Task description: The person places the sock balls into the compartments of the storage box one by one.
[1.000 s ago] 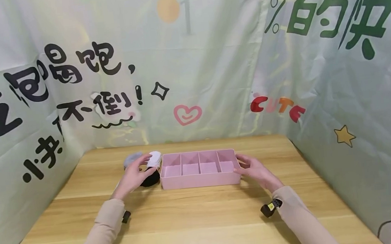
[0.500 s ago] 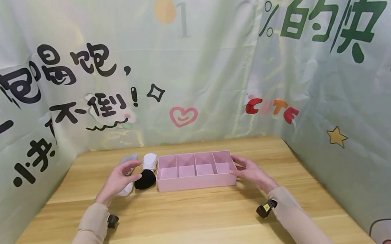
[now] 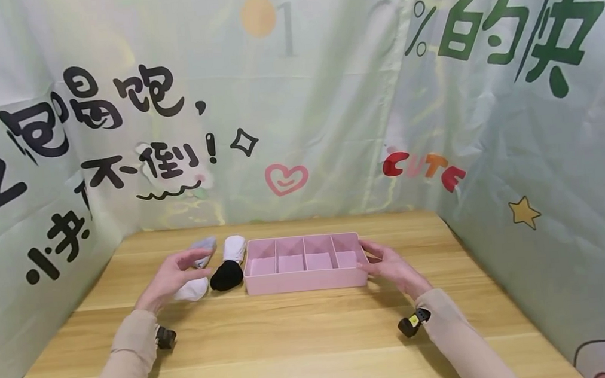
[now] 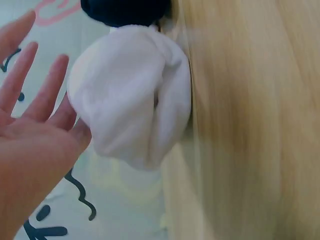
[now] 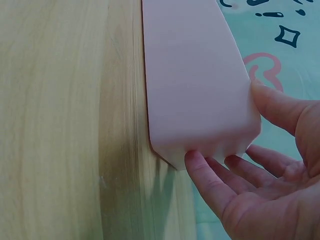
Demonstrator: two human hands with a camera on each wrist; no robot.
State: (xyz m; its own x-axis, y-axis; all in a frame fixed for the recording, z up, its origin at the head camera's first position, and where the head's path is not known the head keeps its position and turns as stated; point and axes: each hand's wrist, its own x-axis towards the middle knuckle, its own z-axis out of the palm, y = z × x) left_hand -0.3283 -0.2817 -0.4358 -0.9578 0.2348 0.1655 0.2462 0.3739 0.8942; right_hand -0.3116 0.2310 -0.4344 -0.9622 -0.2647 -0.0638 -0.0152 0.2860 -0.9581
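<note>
A pink storage box (image 3: 306,280) with several compartments sits toward the back of the table. My right hand (image 3: 393,268) holds its right end: the thumb lies over the rim by the near corner, and in the right wrist view the fingers (image 5: 212,185) touch the end wall. Left of the box lie rolled-up socks: a black one (image 3: 227,276), a white one (image 3: 234,249) behind it, a grey one (image 3: 206,249) and another white one (image 3: 195,289). My left hand (image 3: 170,280), fingers spread and holding nothing, is beside the near white sock (image 4: 130,95) and partly covers it from above.
The wooden table (image 3: 294,346) extends toward me in front of the box. Printed fabric curtains (image 3: 317,109) close off the back and both sides. Each wrist wears a small black camera (image 3: 414,322).
My left hand has drawn away to the left from the black sock, uncovering more of the socks. The right hand stays at the box's end, and the box has not visibly moved on the table.
</note>
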